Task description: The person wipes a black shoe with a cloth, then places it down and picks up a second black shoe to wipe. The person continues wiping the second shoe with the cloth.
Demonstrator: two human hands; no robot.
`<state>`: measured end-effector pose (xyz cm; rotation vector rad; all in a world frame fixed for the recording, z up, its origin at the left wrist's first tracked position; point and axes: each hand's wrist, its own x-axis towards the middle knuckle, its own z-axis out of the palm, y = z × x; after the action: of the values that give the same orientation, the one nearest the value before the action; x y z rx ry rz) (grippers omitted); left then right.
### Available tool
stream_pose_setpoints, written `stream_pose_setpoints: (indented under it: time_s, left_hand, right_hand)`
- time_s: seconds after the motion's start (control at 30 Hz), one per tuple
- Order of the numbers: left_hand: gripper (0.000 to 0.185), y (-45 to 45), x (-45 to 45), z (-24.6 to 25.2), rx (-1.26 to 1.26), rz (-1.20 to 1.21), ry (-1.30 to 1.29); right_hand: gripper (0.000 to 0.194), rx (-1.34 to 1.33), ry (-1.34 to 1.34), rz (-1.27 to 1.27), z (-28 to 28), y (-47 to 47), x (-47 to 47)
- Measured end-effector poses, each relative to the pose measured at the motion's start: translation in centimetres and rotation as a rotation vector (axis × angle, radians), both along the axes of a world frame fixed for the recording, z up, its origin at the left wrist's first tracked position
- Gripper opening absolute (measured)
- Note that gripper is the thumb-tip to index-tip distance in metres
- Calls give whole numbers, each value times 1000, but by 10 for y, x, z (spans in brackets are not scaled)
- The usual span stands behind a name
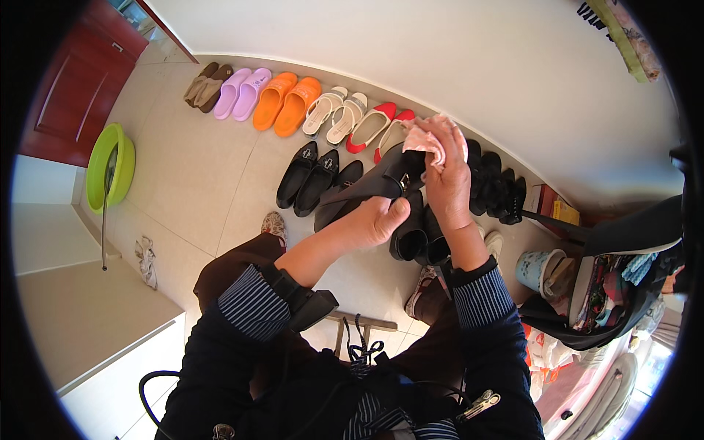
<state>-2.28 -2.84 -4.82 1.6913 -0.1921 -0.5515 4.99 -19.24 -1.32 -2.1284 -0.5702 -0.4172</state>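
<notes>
A black leather shoe with a gold buckle is held up in front of me, its heel side to the left. My left hand grips it from below, the fingers hidden behind it and the thumb showing. In my right hand is a pink cloth, pressed at the shoe's far end. Black loafers with metal trim stand on the floor to the left of the held shoe. Below it, between my hands and my right foot, stand more black shoes.
Along the wall runs a row of footwear, including orange slippers and red-tipped flats. A green basin leans at the left. To the right are a blue patterned bucket and an open bag of cloths.
</notes>
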Motion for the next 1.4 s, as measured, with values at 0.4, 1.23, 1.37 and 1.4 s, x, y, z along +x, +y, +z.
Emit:
stream_pose_setpoints:
  time_s: [0.4,1.23,1.37,1.4]
  left_hand:
    - [104,-23,-11,-22,382,-24,-387]
    - [55,-29,-7,-28,348,-125,-153]
    - [56,-26,-3,-32,397,-176,-138]
    - [56,-25,-2,-33,426,-175,-149]
  right_hand:
    - [25,-33,21,254,10,4,-7]
    - [30,-93,-90,301,-1,23,-24]
    - [36,-107,-91,487,-3,53,-64]
    - [35,-86,-46,462,-3,52,-63]
